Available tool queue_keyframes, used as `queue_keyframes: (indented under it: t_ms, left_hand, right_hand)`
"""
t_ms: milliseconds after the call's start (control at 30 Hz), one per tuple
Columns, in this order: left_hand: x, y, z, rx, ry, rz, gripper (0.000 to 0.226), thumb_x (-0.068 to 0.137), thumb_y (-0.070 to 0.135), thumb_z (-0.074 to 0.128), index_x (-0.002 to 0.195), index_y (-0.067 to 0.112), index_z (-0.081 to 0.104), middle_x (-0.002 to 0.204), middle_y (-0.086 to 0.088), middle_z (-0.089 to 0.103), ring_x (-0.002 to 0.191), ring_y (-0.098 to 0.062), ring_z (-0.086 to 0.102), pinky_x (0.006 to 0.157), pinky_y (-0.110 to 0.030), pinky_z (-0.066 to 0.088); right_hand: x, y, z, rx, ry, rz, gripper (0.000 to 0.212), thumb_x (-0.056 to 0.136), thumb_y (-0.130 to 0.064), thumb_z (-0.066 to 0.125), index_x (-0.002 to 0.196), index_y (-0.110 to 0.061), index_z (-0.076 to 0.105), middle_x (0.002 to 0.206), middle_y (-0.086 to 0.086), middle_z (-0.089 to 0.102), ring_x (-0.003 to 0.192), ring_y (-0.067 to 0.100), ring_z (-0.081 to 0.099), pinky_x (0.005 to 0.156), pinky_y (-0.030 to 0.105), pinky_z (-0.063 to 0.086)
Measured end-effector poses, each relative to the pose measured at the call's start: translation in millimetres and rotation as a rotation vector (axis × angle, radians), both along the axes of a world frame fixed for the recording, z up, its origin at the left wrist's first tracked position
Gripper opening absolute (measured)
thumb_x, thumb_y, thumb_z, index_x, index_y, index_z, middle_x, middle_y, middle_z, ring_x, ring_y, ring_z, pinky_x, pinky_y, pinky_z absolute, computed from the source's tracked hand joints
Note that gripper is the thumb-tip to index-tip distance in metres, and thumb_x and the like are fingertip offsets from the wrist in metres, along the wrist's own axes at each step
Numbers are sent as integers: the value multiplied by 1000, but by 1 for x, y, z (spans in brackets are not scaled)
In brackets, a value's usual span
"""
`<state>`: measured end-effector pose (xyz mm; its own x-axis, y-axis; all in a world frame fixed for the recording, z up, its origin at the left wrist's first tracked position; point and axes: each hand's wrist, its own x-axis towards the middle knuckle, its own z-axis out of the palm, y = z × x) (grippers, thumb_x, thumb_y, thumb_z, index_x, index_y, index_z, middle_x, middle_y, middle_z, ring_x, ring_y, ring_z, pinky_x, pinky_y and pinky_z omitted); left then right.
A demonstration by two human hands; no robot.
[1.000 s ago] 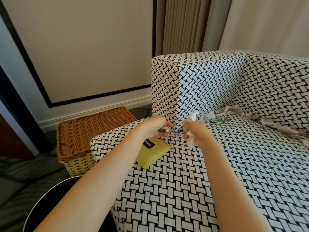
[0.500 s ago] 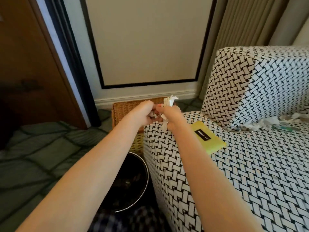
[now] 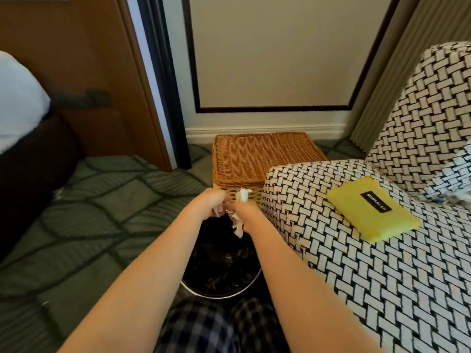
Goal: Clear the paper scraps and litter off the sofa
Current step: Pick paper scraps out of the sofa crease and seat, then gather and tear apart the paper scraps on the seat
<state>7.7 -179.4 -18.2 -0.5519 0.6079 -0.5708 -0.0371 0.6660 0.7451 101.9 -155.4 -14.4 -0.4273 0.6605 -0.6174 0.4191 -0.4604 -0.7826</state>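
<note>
Head view. The left hand [image 3: 213, 203] and right hand [image 3: 246, 215] meet directly above the black bin [image 3: 221, 295], which stands on the floor against the end of the sofa [image 3: 356, 276]. The right hand grips the paper scraps [image 3: 242, 196], and the left hand's curled fingers pinch the same wad. The bin lies straight below both hands. Further litter [image 3: 456, 197] remains on the seat at far right, nearer the right hand.

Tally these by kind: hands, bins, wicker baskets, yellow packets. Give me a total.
Hands: 2 (left hand, right hand holding scraps)
Bins: 1 (bin)
Wicker baskets: 1 (basket)
Yellow packets: 1 (packet)
Total: 5
</note>
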Motion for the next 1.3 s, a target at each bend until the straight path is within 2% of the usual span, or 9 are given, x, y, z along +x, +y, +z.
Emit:
queue_keyframes:
  t_ms: [133, 267, 500, 600, 667, 733, 833, 1067, 1300]
  left_hand:
    - [1, -17, -4, -166, 64, -113, 29, 94, 20, 44, 109, -2, 56, 59, -12, 66, 68, -26, 60, 76, -39, 47]
    - [1, -19, 1, -236, 144, -225, 36, 92, 22, 48, 123, 7, 56, 122, -9, 58, 99, -27, 47, 80, -42, 40]
    - [8, -1, 24, -176, 73, -159, 16, 96, 6, 45, 82, 11, 52, 90, -4, 64, 99, -21, 64, 74, -28, 44]
    - [16, 7, 38, -99, 33, -178, 15, 97, 6, 43, 104, 5, 56, 57, -1, 69, 70, -18, 69, 81, -33, 48]
    - [26, 9, 55, -32, 19, -228, 26, 99, 8, 38, 120, 2, 54, 88, -10, 74, 91, -22, 68, 89, -34, 46]
    - [37, 13, 74, 60, 40, -292, 27, 96, 5, 45, 121, 0, 54, 109, -13, 67, 104, -23, 64, 88, -30, 48]
    - [62, 23, 105, 199, 28, -391, 33, 92, 4, 51, 125, 0, 50, 109, -10, 67, 96, -18, 64, 89, -28, 50]
    - [142, 65, 143, 380, -1, -686, 32, 89, 3, 55, 121, 1, 53, 93, -5, 68, 80, -11, 66, 74, -21, 56]
    - [242, 99, 135, 493, 42, -779, 15, 83, 3, 66, 97, 8, 66, 91, -7, 67, 67, -6, 67, 63, -14, 56]
  right_hand:
    - [-3, -11, -16, -148, -50, 92, 47, 88, -19, 60, 129, -2, 45, 82, 8, 51, 67, 19, 52, 54, 28, 44]
    - [6, -16, -13, -174, -86, 180, 52, 90, -20, 53, 138, -6, 37, 118, 13, 49, 109, 28, 48, 105, 45, 33]
    - [21, 2, 15, -113, -76, 186, 53, 92, -12, 49, 141, -7, 28, 148, 14, 27, 135, 34, 27, 106, 46, 30]
    - [28, 14, 37, -73, 35, 146, 18, 90, -1, 46, 108, -4, 48, 95, 9, 53, 84, 22, 53, 84, 36, 42]
    - [38, 22, 59, -34, 106, 102, 11, 91, 4, 41, 84, -4, 44, 78, 6, 48, 66, 14, 47, 80, 32, 44]
    - [51, 32, 84, 23, 175, 66, 15, 92, 7, 38, 85, -3, 46, 99, 10, 55, 81, 17, 57, 80, 32, 48]
    - [83, 54, 115, 216, 183, -75, 24, 93, 2, 43, 115, 4, 51, 131, 13, 47, 111, 25, 57, 85, 31, 52]
    - [195, 88, 136, 317, 174, -391, 32, 95, 0, 42, 125, 8, 48, 125, 24, 55, 113, 31, 57, 85, 32, 48]
    - [272, 107, 120, 278, 7, -613, 25, 92, -5, 50, 115, 4, 57, 92, 16, 65, 81, 22, 65, 78, 29, 54]
